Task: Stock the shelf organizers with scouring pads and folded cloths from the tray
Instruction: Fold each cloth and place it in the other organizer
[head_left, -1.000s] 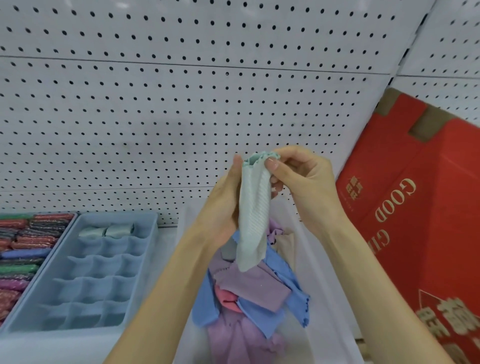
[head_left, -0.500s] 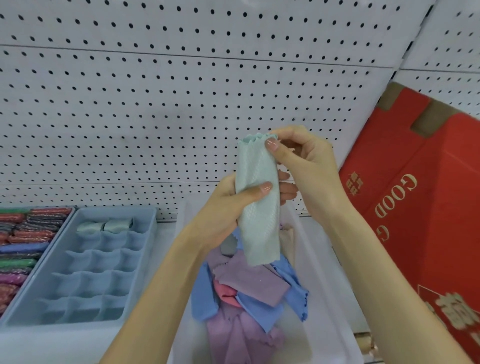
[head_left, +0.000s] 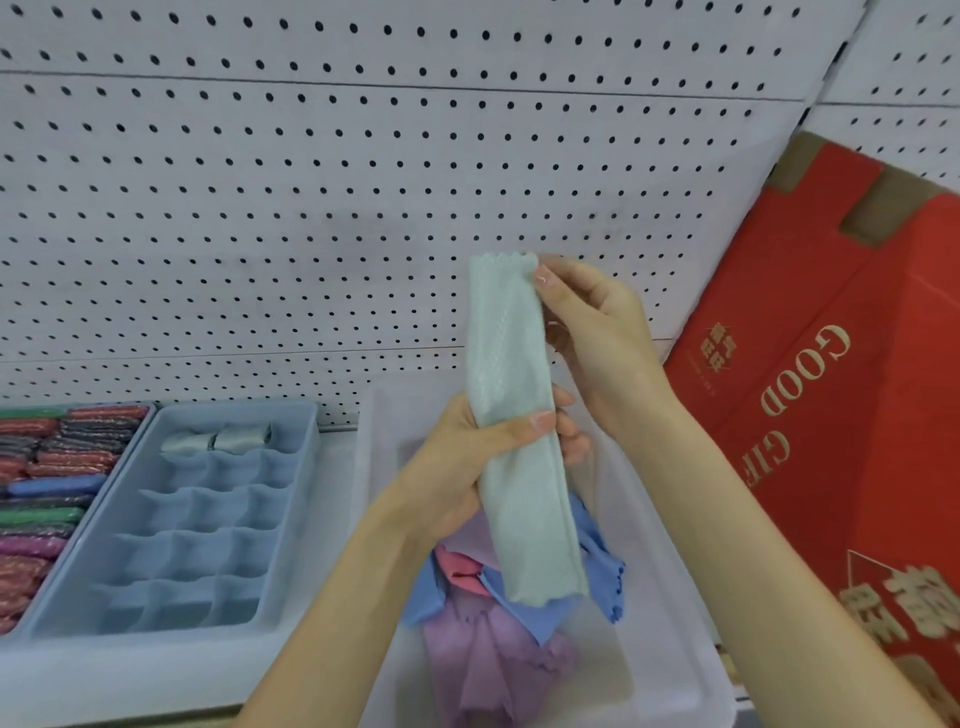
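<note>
Currently right hand (head_left: 592, 332) pinches top edge of mint cloth (head_left: 514, 431); left hand (head_left: 467, 462) below grips its middle. Cloth hangs upright between both, above tray (head_left: 670, 597) of 3 cloth colours.

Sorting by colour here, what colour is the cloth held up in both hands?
The cloth is pale mint green, clearest in the head view.

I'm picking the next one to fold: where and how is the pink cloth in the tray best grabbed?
I'd pinch the pink cloth at its bare upper fold, coming down from above, left of the held mint cloth. A blue cloth overlaps its lower right edge and the mint cloth hangs over that side, so only the upper left part lies free.
</note>
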